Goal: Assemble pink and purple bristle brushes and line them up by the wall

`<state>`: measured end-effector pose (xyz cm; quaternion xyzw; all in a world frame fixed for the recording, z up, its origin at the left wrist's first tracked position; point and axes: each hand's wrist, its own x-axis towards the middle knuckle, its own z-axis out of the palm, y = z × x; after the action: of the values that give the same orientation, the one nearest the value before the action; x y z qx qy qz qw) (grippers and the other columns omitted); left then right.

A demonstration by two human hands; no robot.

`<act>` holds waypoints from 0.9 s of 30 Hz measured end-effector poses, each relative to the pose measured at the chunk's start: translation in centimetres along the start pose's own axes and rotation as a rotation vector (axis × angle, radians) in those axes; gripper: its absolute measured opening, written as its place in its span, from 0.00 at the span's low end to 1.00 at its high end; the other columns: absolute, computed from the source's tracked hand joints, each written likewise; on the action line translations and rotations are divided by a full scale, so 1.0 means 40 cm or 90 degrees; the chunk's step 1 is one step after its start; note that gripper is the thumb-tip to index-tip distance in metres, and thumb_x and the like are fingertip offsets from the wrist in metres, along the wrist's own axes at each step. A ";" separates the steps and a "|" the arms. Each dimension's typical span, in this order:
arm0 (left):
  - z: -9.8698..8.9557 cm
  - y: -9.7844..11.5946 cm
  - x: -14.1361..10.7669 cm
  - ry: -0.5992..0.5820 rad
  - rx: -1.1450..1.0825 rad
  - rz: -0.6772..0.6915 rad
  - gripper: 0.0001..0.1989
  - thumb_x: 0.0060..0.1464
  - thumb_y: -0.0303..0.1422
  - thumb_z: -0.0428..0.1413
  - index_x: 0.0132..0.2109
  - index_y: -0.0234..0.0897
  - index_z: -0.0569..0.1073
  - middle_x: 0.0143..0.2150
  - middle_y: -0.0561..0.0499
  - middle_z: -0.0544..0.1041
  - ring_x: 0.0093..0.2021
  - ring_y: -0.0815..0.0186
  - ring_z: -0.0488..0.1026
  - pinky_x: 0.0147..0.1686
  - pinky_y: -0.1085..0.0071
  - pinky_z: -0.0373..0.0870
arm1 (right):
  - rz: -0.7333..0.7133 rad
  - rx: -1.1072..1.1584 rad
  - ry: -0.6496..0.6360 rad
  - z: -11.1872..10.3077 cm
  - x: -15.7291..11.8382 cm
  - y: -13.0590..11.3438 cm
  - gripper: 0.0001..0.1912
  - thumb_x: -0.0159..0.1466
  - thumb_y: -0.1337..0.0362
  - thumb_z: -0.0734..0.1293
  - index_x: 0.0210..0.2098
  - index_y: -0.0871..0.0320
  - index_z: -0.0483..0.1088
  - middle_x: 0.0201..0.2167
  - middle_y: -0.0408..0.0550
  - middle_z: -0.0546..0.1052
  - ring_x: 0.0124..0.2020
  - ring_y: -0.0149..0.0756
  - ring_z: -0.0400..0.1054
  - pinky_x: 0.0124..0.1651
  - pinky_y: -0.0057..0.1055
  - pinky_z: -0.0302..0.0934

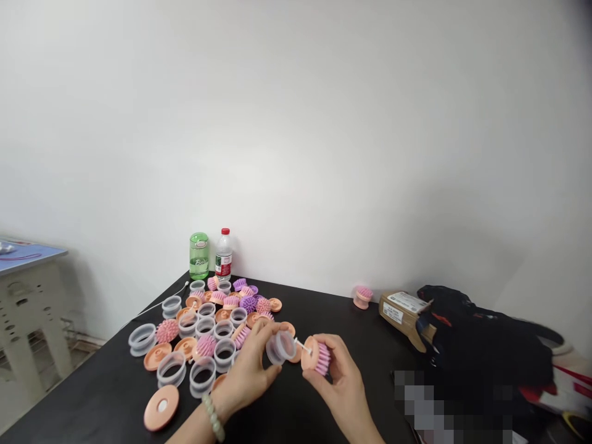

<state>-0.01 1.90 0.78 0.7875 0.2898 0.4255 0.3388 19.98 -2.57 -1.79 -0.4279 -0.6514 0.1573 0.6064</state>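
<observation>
Brush: over black worktop, white stick toward 9 o'clock
Right hand: grip holding brush
Clear ring: brush's 9 o'clock
Left hand: grip pinching clear ring
Box: brush's 2 o'clock

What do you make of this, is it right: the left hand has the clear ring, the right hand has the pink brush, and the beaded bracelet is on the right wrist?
Not quite: the head view shows the beaded bracelet on the left wrist. The left hand does have the clear ring, the right hand the pink brush.
</observation>
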 end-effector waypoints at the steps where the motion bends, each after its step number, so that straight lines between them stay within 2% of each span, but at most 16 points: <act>1: 0.005 0.002 -0.010 -0.012 -0.041 -0.005 0.36 0.42 0.15 0.53 0.59 0.45 0.66 0.55 0.47 0.69 0.58 0.56 0.65 0.58 0.59 0.63 | -0.028 -0.034 -0.013 -0.003 0.000 -0.010 0.18 0.58 0.60 0.74 0.46 0.54 0.70 0.41 0.50 0.74 0.42 0.43 0.73 0.43 0.35 0.72; 4: 0.006 0.013 -0.035 -0.053 -0.141 -0.005 0.36 0.49 0.19 0.56 0.64 0.47 0.63 0.61 0.44 0.64 0.63 0.53 0.60 0.61 0.55 0.59 | -0.106 -0.129 -0.040 -0.010 -0.001 -0.041 0.20 0.58 0.58 0.75 0.48 0.53 0.71 0.42 0.51 0.74 0.43 0.45 0.74 0.44 0.36 0.72; 6: 0.002 0.022 -0.045 -0.068 -0.206 0.009 0.33 0.53 0.25 0.59 0.64 0.47 0.62 0.62 0.44 0.64 0.62 0.52 0.60 0.61 0.54 0.57 | -0.148 -0.163 -0.049 -0.013 -0.003 -0.058 0.21 0.58 0.53 0.75 0.48 0.53 0.71 0.44 0.53 0.74 0.45 0.46 0.74 0.45 0.37 0.73; 9: -0.003 0.036 -0.051 -0.083 -0.335 0.010 0.26 0.54 0.34 0.63 0.59 0.46 0.66 0.54 0.46 0.68 0.57 0.55 0.64 0.57 0.58 0.59 | -0.180 -0.137 -0.048 -0.015 -0.011 -0.075 0.26 0.59 0.45 0.71 0.51 0.53 0.70 0.47 0.57 0.74 0.46 0.49 0.74 0.44 0.40 0.74; 12: -0.001 0.049 -0.051 -0.102 -0.441 -0.009 0.21 0.52 0.40 0.65 0.51 0.43 0.69 0.48 0.48 0.67 0.51 0.59 0.65 0.52 0.64 0.61 | -0.186 -0.086 -0.025 -0.013 -0.019 -0.087 0.29 0.60 0.42 0.69 0.53 0.53 0.67 0.46 0.58 0.74 0.44 0.49 0.75 0.41 0.41 0.74; 17: 0.011 0.056 -0.050 -0.104 -0.515 -0.057 0.26 0.46 0.44 0.68 0.49 0.40 0.71 0.44 0.50 0.66 0.44 0.64 0.65 0.44 0.70 0.62 | -0.210 -0.099 0.006 -0.012 -0.031 -0.104 0.26 0.61 0.45 0.69 0.51 0.54 0.68 0.42 0.56 0.74 0.40 0.46 0.74 0.36 0.39 0.75; 23: 0.011 0.048 -0.043 -0.096 -0.567 -0.139 0.31 0.39 0.53 0.69 0.43 0.36 0.72 0.35 0.52 0.68 0.32 0.71 0.62 0.31 0.76 0.59 | -0.248 -0.082 -0.062 -0.029 -0.040 -0.097 0.28 0.61 0.59 0.73 0.58 0.55 0.64 0.46 0.58 0.74 0.43 0.48 0.75 0.37 0.39 0.76; 27: 0.016 0.046 -0.041 -0.090 -0.548 -0.174 0.34 0.35 0.59 0.66 0.38 0.34 0.72 0.28 0.55 0.68 0.26 0.74 0.59 0.26 0.78 0.56 | -0.295 -0.124 -0.069 -0.035 -0.032 -0.106 0.26 0.61 0.61 0.74 0.57 0.54 0.66 0.45 0.55 0.74 0.44 0.47 0.76 0.40 0.38 0.77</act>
<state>0.09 -0.61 1.16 0.5567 0.1642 0.4039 0.7071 19.60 -6.45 0.75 -0.3146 -0.7756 -0.0268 0.5466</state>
